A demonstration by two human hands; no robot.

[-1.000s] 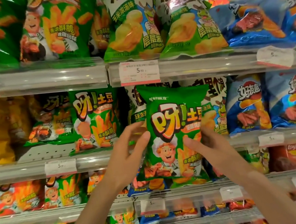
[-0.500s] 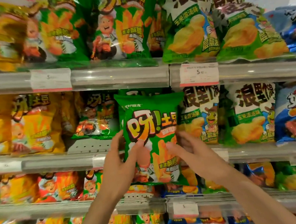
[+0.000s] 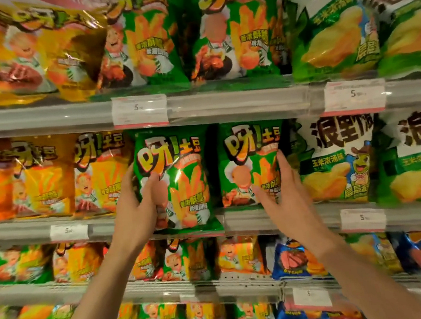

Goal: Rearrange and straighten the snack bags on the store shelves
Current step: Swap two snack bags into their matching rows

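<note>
A green snack bag (image 3: 177,179) stands at the front edge of the second shelf (image 3: 278,214), its bottom hanging over the rail. The left hand (image 3: 136,212) grips its left side, thumb curled across the front. The right hand (image 3: 283,192) rests spread, fingers fairly straight, on the neighbouring green bag (image 3: 250,164). Yellow bags (image 3: 99,174) stand to the left.

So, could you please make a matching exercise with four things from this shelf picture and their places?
Things:
1. left hand
2. right hand
3. yellow crinkly snack bags
4. blue foil snack bag

Places:
A. far left of the middle shelf
B. shelf below the hands
C. holding the left green fries bag
D. touching the right green fries bag

Pairs: 1-C, 2-D, 3-A, 4-B
</note>
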